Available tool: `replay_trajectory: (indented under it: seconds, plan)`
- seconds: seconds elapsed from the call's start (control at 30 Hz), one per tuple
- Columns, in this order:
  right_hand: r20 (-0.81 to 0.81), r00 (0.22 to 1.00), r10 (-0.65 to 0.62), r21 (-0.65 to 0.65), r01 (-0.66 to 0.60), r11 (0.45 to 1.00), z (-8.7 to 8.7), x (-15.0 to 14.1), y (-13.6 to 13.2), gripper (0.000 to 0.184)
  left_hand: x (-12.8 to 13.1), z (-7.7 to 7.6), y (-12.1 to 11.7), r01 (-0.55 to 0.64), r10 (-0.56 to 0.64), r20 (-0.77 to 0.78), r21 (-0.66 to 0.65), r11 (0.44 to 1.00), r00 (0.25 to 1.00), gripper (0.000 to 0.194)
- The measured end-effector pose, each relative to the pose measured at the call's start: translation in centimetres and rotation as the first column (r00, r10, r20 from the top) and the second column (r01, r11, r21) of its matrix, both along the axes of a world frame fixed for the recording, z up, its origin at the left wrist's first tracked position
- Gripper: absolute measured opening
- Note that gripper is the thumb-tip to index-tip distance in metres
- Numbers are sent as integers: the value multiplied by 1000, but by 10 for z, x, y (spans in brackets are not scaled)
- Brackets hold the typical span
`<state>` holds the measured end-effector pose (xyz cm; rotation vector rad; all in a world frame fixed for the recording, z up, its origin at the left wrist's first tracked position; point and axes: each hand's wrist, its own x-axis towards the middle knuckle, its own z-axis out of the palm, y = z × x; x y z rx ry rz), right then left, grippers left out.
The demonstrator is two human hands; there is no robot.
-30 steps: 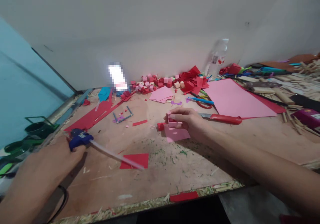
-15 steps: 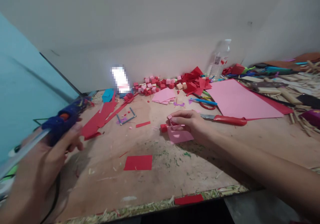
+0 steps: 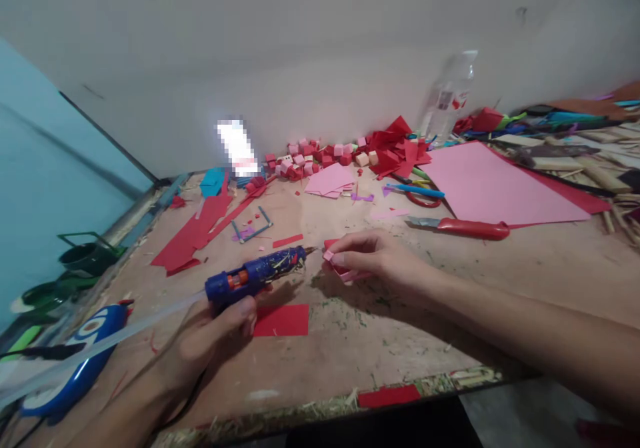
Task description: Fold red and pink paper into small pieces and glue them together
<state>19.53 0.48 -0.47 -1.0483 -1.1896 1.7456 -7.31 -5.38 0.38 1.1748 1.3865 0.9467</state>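
Note:
My left hand is wrapped around the handle of a blue glue gun, with a long clear glue stick sticking out of its back. The gun's nozzle points right, close to a small piece of folded pink paper. My right hand pinches that pink piece between thumb and fingertips. Red and pink paper shows just under and behind those fingers, partly hidden by them. Below the glue gun a red paper rectangle lies flat on the wooden table.
A red-handled knife and scissors lie to the right, near large pink paper. Small paper cubes pile along the wall beside a lit phone. A plastic bottle stands behind. A blue-and-white object lies at left.
My left hand has brought the glue gun from the far left to beside my right hand. The pink piece stays pinched in my right hand, with the view shifted slightly.

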Motion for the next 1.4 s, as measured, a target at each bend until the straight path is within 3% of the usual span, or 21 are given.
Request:
replay_trajectory:
  seconds: [0.1,0.23,0.33,0.57,0.73,0.93,1.07,1.2,1.4]
  plan:
    - [-25,1000,9,-1,-10,1000,-3,-2,0,15,2,4,-2,18,-18,51,15,1000,999,32]
    - [-17,1000,6,6,-6,1000,-6,-2,1,16,2,11,-5,-51,54,50,-48,998,997,27]
    - [-16,1000,-2,1,2,1000,-7,-3,1,15,-1,8,-5,-62,66,44,-82,995,997,29]
    - [-2,1000,6,-6,-6,1000,-5,-6,-3,15,-4,-3,1,57,-54,36,-84,995,998,35]
    - [7,1000,12,-15,-12,1000,-6,-5,-2,12,-5,-5,2,44,-39,52,-101,994,998,33]
    - [-4,1000,19,-14,-19,1000,-5,-4,-1,11,3,4,-3,-46,48,14,-129,991,999,28]
    - [-7,1000,28,-6,-28,1000,-5,-4,-1,13,9,10,-3,-21,16,-36,-143,989,999,24]
    - [-20,999,33,-4,-33,999,-6,-4,-2,11,9,14,-2,-71,68,-29,-145,987,997,25]
    - [33,999,18,3,-18,1000,-3,-3,-1,9,6,13,-4,-7,2,-34,-153,988,999,22]
